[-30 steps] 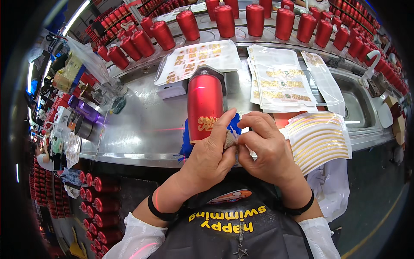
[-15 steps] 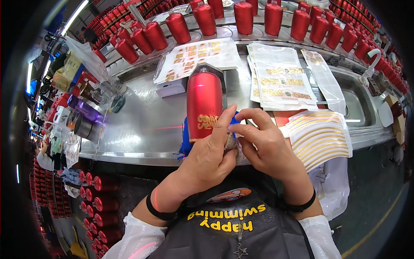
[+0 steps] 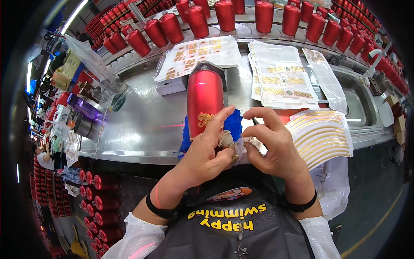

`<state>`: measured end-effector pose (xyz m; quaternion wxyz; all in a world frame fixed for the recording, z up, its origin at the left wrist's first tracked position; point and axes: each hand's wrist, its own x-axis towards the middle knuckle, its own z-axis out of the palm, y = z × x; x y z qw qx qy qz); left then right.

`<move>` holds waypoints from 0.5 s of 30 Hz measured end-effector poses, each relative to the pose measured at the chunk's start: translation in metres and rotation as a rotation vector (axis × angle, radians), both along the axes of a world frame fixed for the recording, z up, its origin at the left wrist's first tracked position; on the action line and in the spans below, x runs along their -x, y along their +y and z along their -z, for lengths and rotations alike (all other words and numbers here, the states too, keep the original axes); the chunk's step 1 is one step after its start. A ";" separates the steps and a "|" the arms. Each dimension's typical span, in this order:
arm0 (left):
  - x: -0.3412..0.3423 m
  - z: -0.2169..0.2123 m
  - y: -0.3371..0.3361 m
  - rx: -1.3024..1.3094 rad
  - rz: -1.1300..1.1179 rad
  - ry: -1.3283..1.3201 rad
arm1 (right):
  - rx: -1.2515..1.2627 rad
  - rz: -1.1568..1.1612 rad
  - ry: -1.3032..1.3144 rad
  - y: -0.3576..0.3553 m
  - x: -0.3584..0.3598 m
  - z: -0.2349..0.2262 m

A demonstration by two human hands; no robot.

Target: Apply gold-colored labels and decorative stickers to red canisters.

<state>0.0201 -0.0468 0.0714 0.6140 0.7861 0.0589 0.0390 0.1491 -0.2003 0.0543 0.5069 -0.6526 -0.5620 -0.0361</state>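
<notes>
A small clear sticker sheet with gold print [image 3: 241, 146] is pinched at the bench edge between the left hand [image 3: 207, 153] and right hand [image 3: 271, 144], before the red bottle [image 3: 205, 101]. It looks thin, limp, light and easily creased; edges offer the safest hold.

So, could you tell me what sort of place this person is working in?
Most likely a factory decorating line. Rows of identical red bottles line the steel bench, sheets of gold decals lie on it, and both hands, left hand and right hand, pinch a small decal piece before one red bottle.
</notes>
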 end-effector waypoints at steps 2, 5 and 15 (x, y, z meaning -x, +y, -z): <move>0.001 0.000 0.000 -0.003 0.006 0.004 | -0.004 -0.051 0.050 0.000 0.000 0.000; -0.002 0.005 -0.001 -0.009 -0.013 -0.067 | 0.012 -0.071 0.020 0.001 -0.001 0.001; -0.005 0.014 0.000 -0.034 -0.066 -0.200 | -0.053 -0.058 -0.040 0.000 -0.002 0.004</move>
